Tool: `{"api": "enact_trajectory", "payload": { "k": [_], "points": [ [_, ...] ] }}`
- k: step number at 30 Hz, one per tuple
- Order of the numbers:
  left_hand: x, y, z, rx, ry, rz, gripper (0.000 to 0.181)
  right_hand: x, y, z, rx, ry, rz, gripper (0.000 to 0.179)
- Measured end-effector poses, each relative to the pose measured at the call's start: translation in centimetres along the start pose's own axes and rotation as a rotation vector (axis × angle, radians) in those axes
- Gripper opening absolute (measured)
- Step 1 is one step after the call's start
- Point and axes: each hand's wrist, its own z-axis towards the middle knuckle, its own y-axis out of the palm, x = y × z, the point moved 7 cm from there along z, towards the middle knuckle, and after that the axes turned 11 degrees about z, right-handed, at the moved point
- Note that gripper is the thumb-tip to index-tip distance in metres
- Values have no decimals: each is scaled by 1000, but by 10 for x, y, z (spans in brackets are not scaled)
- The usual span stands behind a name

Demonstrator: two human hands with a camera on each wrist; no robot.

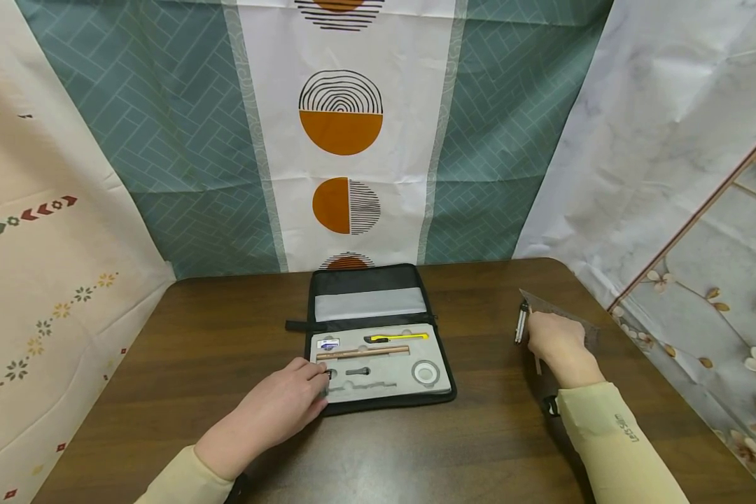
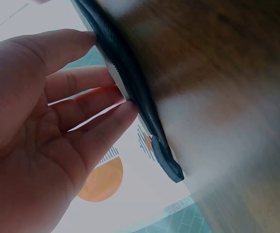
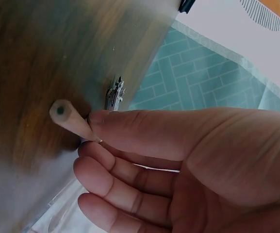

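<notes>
An unzipped black case (image 1: 390,404) lies spread on the table, its light grey tray (image 1: 365,399) holding several items. My left hand (image 1: 283,399) touches the tray's left front edge with fingertips; in the left wrist view the thumb and fingers (image 2: 110,119) reach the zipper edge (image 2: 125,68). A small dark piece (image 1: 330,374) shows beside the fingertips. On the right, my right hand (image 1: 561,343) pinches a wooden pencil (image 3: 72,119) between thumb and forefinger. A metal compass (image 1: 521,322) lies just left of that hand, and a clear set square (image 1: 544,302) is partly hidden under it.
The tray holds an eraser (image 1: 328,344), a yellow cutter knife (image 1: 397,337), wooden pencils (image 1: 362,352), a small grey tool (image 1: 358,371) and a white tape ring (image 1: 425,373). A strap (image 1: 299,326) sticks out leftward. Patterned cloth (image 1: 346,210) hangs behind the table (image 1: 195,336).
</notes>
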Motion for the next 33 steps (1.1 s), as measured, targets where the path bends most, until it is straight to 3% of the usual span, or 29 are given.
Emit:
{"api": "enact_trajectory", "payload": {
  "k": [1,5,12,23,33],
  "points": [
    [0,0,0,0,0,1,28,12,8,8,13,-18,1,14],
    [0,1,0,-1,0,5,29,16,10,12,13,-11,4,11],
    [0,0,0,13,3,10,29,0,1,0,32,10,-16,10],
    [0,2,1,4,7,6,29,-2,0,-4,29,-10,-14,9],
    [-1,2,1,-18,-6,-10,29,-1,-4,-4,80,-8,-2,16]
  ]
}}
